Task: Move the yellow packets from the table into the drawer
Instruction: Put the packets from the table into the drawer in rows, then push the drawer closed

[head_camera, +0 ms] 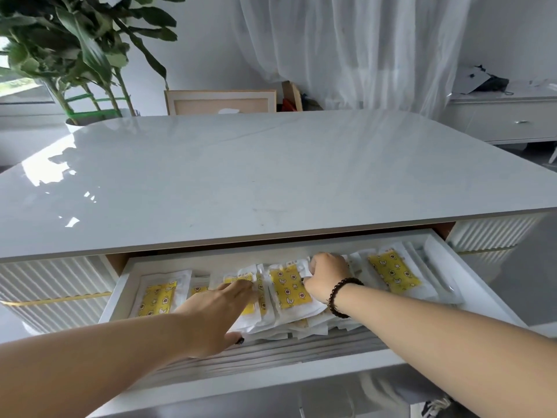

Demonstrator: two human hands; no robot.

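Desk (271, 176): I see one glossy white top across the middle of the frame.
Drawer (470, 276): one, pulled open below the desk's near edge, lower centre of the frame.
Yellow packets (290, 287): all in the drawer; I count about five yellow printed faces in clear wrappers, spread left to right, overlapping, with more white-edged packets stacked beneath. An exact total cannot be read.
Left hand (220, 309): fingers extended and flat, resting on the packets left of centre.
Right hand (327, 274): fingers curled down onto the packets at the drawer's centre; I cannot tell whether they actually grip one. One dark bead bracelet (343, 297) sits on that wrist.
Plant (75, 49): one, upper left of the frame.
Curtain (361, 46): one sheer white panel, upper right.
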